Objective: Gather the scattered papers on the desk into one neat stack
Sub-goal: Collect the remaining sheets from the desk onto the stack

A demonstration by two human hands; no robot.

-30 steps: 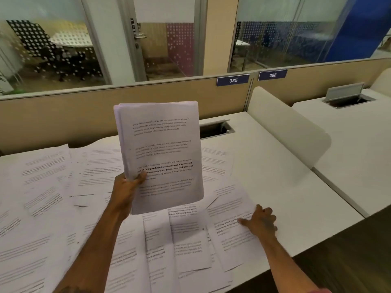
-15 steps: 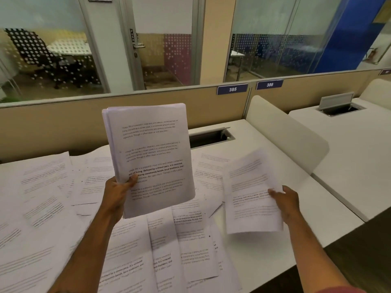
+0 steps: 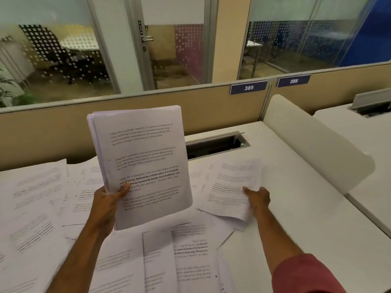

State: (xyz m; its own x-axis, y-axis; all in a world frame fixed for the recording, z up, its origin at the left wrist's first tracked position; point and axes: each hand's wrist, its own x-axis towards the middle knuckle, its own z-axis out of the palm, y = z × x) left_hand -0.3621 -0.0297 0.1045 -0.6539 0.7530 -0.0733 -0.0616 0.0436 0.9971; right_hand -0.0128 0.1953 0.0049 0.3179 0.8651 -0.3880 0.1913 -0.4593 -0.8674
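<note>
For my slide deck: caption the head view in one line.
Left hand holds the gathered stack upright; right hand pinches a loose sheet above scattered papers on the desk.

Head-worn wide-angle view, facing forward and down, close over desk (image 3: 285, 218)

Our office cubicle
Beyond the left grip (image 3: 105, 205) we see a beige partition (image 3: 53, 134) and glass-walled rooms (image 3: 63, 60); right of the right grip (image 3: 259, 197), a white divider (image 3: 313, 140).

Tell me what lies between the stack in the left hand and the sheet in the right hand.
In the head view, a narrow gap separates stack and sheet; through it show loose papers flat on the desk.
</note>
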